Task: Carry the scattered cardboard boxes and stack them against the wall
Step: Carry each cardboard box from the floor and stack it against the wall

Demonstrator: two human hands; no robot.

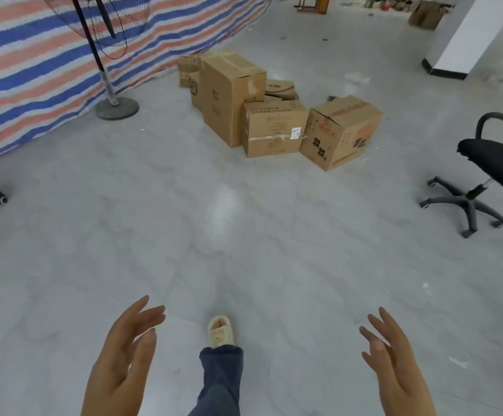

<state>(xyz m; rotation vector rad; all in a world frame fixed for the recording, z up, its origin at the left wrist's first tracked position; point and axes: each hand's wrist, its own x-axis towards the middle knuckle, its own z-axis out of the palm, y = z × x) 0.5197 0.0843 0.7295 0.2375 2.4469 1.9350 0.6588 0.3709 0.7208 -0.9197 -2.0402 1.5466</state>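
— Boxes [274, 115], all cardboard, sit in a loose cluster on the grey floor [184, 220] ahead, close to the striped tarp [34, 55] that hangs there like a wall. Which would you take first?

— The tilted box [338, 133] on the right of the group. It stands askew on one lower edge, a little apart from the rest, so nothing has to be shifted to free it.

— How will it handle?

— My guess: stiff enough at the corners, softer in the middle of each panel. Its top flaps look loosely shut and slightly dented, so I would not lift by them. Weight cannot be told from here; the printed sides suggest a goods carton, so test it with a small tip before lifting.

— And the grip?

— One palm under each of two opposite bottom edges, fingers hooked beneath, box held against the body. Cardboard is dry and not slippery, but a taped seam can give way if the load hangs from it.

— The tall box [229, 94]?

— Upright, touching the squat taped box [274, 132] in front of it. It is likely awkward, not fragile; hug it low.

— Are the hands ready?

— The left hand [127, 346] and the right hand [391, 355] are both spread, fingers straight, palms facing each other, holding nothing, well short of the cluster. A slippered foot [221, 330] is between them, and an office chair [490, 169] stands to the right of the route.
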